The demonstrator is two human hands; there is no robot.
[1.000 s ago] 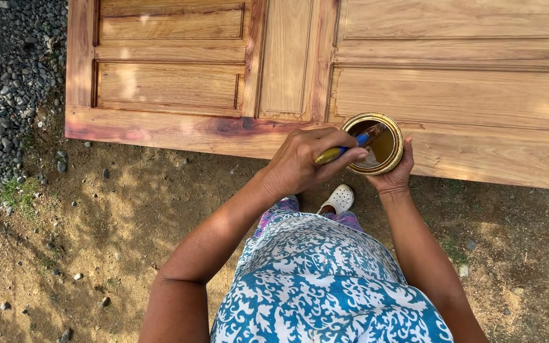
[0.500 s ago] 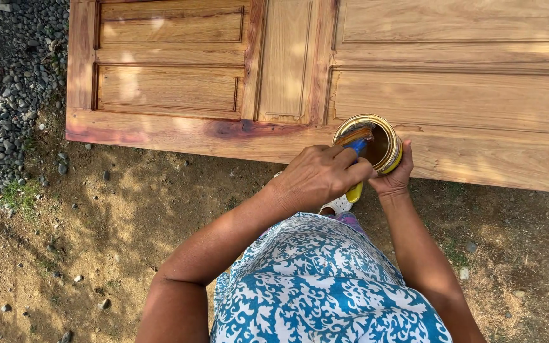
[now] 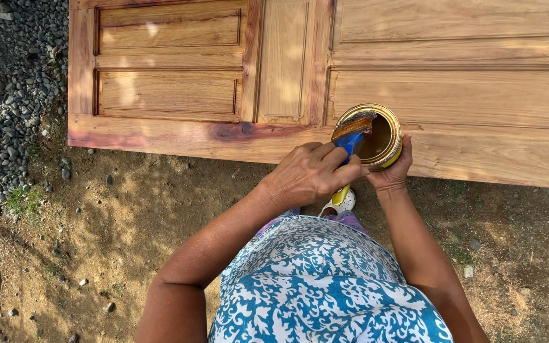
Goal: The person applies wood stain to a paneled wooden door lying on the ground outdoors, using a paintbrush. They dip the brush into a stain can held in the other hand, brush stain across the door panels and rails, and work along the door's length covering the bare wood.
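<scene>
My left hand (image 3: pixel 309 174) grips a paintbrush (image 3: pixel 351 143) with a blue and yellow handle; its brown-wet bristles rest on the rim of an open round can (image 3: pixel 389 124) of dark brown stain. My right hand (image 3: pixel 392 171) cups that can from below and holds it up in front of me. Beyond both hands a bare wooden panelled door (image 3: pixel 287 70) lies flat on the ground. Its near lower rail carries a darker stained strip (image 3: pixel 173 133) to the left of my hands.
Dry dirt ground (image 3: pixel 128 241) with small stones spreads below the door. Grey gravel (image 3: pixel 14 76) lies at the far left, with a tuft of grass (image 3: pixel 23 200). My white shoe (image 3: pixel 341 203) shows under the brush, above my blue-and-white patterned clothing (image 3: pixel 319 286).
The brush has come up out of the can, from lying flat across the opening to bristles raised at the rim. My left hand turned with it; the can stayed in place.
</scene>
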